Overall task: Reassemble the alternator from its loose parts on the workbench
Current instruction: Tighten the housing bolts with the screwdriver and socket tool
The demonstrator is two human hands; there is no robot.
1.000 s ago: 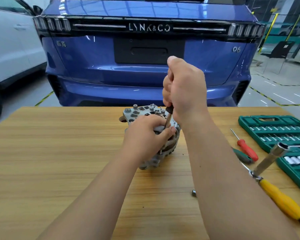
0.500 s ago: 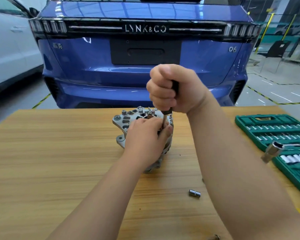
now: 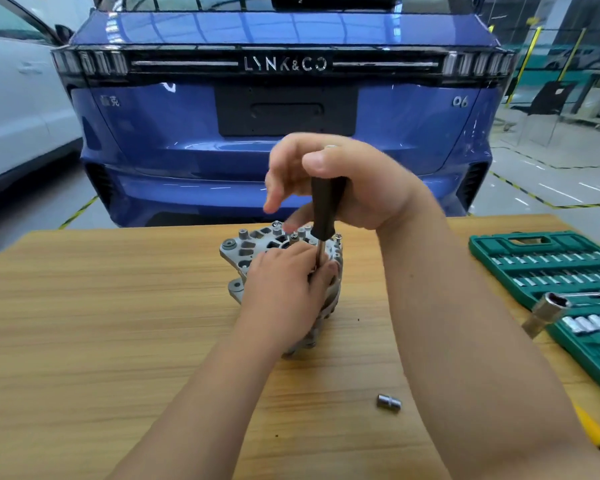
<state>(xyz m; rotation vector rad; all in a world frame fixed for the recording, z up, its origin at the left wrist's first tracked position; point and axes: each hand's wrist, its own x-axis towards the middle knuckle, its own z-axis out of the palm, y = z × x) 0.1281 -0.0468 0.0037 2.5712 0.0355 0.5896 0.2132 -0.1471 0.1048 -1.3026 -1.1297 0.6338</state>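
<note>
Wooden workbench point(image 3: 118, 323), centre: our left hand point(image 3: 284, 285) gripped the alternator point(image 3: 243, 252), screwdriver point(image 3: 326, 209) upright on its top face, our right hand point(image 3: 361, 188) directly above, holding the handle by thumb and palm, fingers splayed.

The alternator point(image 3: 246, 252) was silver-grey, the screwdriver point(image 3: 326, 206) handle black, the surface point(image 3: 101, 323) light brown with wood grain, the socket case point(image 3: 499, 251) green, the car point(image 3: 187, 133) blue.

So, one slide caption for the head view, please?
Right hand holds screwdriver upright on alternator; left hand steadies it on workbench.
</note>
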